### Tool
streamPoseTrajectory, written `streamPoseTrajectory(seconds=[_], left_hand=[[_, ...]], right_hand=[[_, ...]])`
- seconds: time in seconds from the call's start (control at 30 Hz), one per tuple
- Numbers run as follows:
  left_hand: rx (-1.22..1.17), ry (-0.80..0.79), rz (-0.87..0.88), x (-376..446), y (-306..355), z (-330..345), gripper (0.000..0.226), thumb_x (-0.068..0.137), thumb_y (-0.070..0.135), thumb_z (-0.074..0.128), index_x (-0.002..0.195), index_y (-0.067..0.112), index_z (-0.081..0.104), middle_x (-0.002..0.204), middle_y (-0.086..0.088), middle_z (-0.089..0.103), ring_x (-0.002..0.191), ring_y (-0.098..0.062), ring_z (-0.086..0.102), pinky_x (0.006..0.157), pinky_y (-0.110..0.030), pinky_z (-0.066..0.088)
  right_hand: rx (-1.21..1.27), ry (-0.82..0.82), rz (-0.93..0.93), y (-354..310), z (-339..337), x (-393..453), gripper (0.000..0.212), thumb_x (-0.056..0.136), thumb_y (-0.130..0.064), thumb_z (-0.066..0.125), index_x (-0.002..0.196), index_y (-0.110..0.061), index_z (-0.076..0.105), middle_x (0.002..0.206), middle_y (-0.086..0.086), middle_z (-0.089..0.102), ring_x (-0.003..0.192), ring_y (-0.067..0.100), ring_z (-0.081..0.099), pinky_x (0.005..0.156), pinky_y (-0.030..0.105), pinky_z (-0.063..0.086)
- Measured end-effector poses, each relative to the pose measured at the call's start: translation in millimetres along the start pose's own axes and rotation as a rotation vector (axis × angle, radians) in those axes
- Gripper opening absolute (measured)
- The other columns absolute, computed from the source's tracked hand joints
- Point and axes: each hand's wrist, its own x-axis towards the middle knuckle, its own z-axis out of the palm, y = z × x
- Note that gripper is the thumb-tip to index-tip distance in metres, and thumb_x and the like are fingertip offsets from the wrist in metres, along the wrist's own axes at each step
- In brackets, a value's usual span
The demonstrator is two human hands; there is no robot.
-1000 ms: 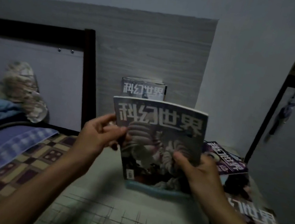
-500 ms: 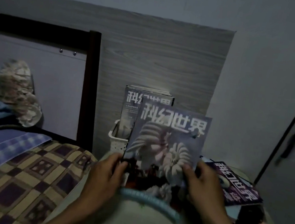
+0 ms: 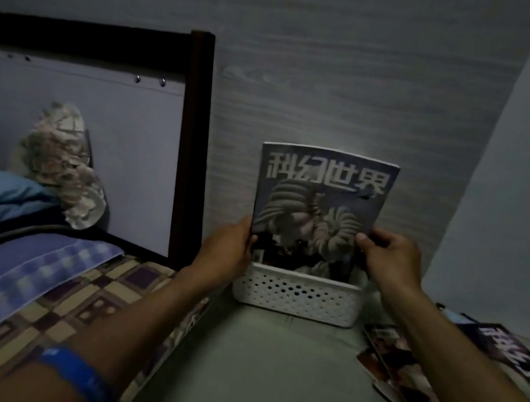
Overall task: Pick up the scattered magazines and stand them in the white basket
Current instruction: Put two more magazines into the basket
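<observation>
A grey-blue magazine (image 3: pixel 321 205) with large white characters stands upright with its lower edge inside the white perforated basket (image 3: pixel 298 295). My left hand (image 3: pixel 227 250) grips its lower left edge and my right hand (image 3: pixel 392 258) grips its lower right edge. It hides whatever stands behind it in the basket. More magazines (image 3: pixel 410 368) lie scattered flat on the pale surface at the right, one with a purple cover (image 3: pixel 520 359).
The basket stands against a grey wood-grain wall panel (image 3: pixel 357 94). A dark bed post (image 3: pixel 193 143) and headboard rise to the left, with a checked bedcover (image 3: pixel 37 312), blue bedding and a patterned pillow (image 3: pixel 61 162). A white wall (image 3: pixel 522 203) closes the right side.
Both hands carried the magazine forward and down from mid-air into the basket, in front of the magazines standing there. The view moved closer and left.
</observation>
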Motion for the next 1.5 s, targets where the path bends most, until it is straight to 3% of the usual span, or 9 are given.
streamPoseTrajectory(seconds=[0.23, 0.37, 0.53, 0.7, 0.83, 0.97, 1.2, 1.4, 1.5], left_hand=[[-0.201, 0.096, -0.194, 6, -4, 20, 0.040, 0.089, 0.016, 0.061, 0.124, 0.021, 0.041, 0.090, -0.005, 0.065, 0.082, -0.026, 0.064, 0.077, -0.045, 0.056], [-0.209, 0.074, -0.228, -5, 4, 21, 0.068, 0.093, 0.013, 0.054, 0.151, 0.023, 0.020, 0.108, -0.021, 0.063, 0.092, -0.037, 0.061, 0.085, -0.046, 0.051], [0.254, 0.290, 0.069, -60, 45, 18, 0.050, 0.077, 0.012, 0.061, 0.126, 0.005, 0.053, 0.114, -0.029, 0.061, 0.098, -0.046, 0.058, 0.080, -0.053, 0.045], [-0.022, -0.022, 0.278, -135, 98, 44, 0.033, 0.086, 0.014, 0.062, 0.117, 0.021, 0.058, 0.114, 0.001, 0.060, 0.101, -0.017, 0.053, 0.088, -0.036, 0.047], [-0.336, -0.081, 0.072, -169, 111, 81, 0.031, 0.084, 0.008, 0.063, 0.113, 0.021, 0.061, 0.113, 0.003, 0.063, 0.102, -0.013, 0.058, 0.092, -0.035, 0.050], [-0.509, -0.046, -0.210, -173, 100, 88, 0.028, 0.083, 0.006, 0.066, 0.104, 0.025, 0.065, 0.104, 0.003, 0.068, 0.096, -0.016, 0.064, 0.079, -0.031, 0.052], [-1.025, -0.235, -0.637, -168, 89, 66, 0.031, 0.092, 0.039, 0.061, 0.101, 0.011, 0.070, 0.098, -0.015, 0.075, 0.094, -0.032, 0.071, 0.081, -0.042, 0.057], [-0.879, -0.712, -0.480, -185, 90, 44, 0.027, 0.091, 0.014, 0.061, 0.118, 0.012, 0.066, 0.102, -0.015, 0.076, 0.093, -0.035, 0.073, 0.087, -0.052, 0.056], [-1.107, -0.612, -0.351, -205, 94, 38, 0.028, 0.095, 0.014, 0.059, 0.122, 0.022, 0.060, 0.110, -0.018, 0.073, 0.098, -0.041, 0.070, 0.085, -0.056, 0.056]], right_hand=[[-0.261, 0.087, -0.023, 18, 21, -1, 0.024, 0.079, -0.036, 0.077, 0.084, -0.013, 0.074, 0.078, 0.005, 0.072, 0.078, 0.024, 0.068, 0.061, 0.028, 0.044], [-0.056, -0.023, -0.026, 4, 11, -29, 0.041, 0.081, -0.018, 0.078, 0.117, -0.008, 0.060, 0.100, 0.001, 0.063, 0.093, 0.019, 0.062, 0.081, 0.031, 0.050], [0.235, -0.202, 0.159, 15, -39, -95, 0.026, 0.078, -0.019, 0.078, 0.101, -0.022, 0.067, 0.104, 0.003, 0.071, 0.093, 0.018, 0.068, 0.076, 0.029, 0.055], [-0.956, -0.220, 0.011, 65, -133, -136, 0.077, 0.070, -0.074, 0.058, 0.130, -0.027, 0.053, 0.141, 0.004, 0.049, 0.129, 0.025, 0.046, 0.102, 0.040, 0.043], [-1.125, -0.382, 0.012, 78, -145, -154, 0.114, 0.058, -0.093, 0.038, 0.149, -0.024, 0.031, 0.155, 0.009, 0.033, 0.140, 0.031, 0.032, 0.113, 0.047, 0.030], [-1.288, -0.328, -0.307, 69, -146, -170, 0.067, 0.075, -0.064, 0.039, 0.113, -0.013, 0.060, 0.114, 0.016, 0.065, 0.098, 0.032, 0.061, 0.083, 0.038, 0.046], [-0.853, -0.346, -0.575, 62, -183, -235, 0.035, 0.092, -0.036, 0.048, 0.125, -0.039, 0.060, 0.104, -0.008, 0.075, 0.088, 0.015, 0.069, 0.068, 0.029, 0.050], [-0.378, -0.990, -0.275, 54, -202, -278, 0.046, 0.087, -0.054, 0.064, 0.130, -0.059, 0.050, 0.143, -0.043, 0.036, 0.131, -0.019, 0.033, 0.107, 0.013, 0.031], [-0.133, -0.800, 0.120, 33, -202, -275, 0.080, 0.062, -0.057, 0.085, 0.125, -0.071, 0.037, 0.146, -0.024, 0.042, 0.125, -0.008, 0.048, 0.096, 0.018, 0.045]])
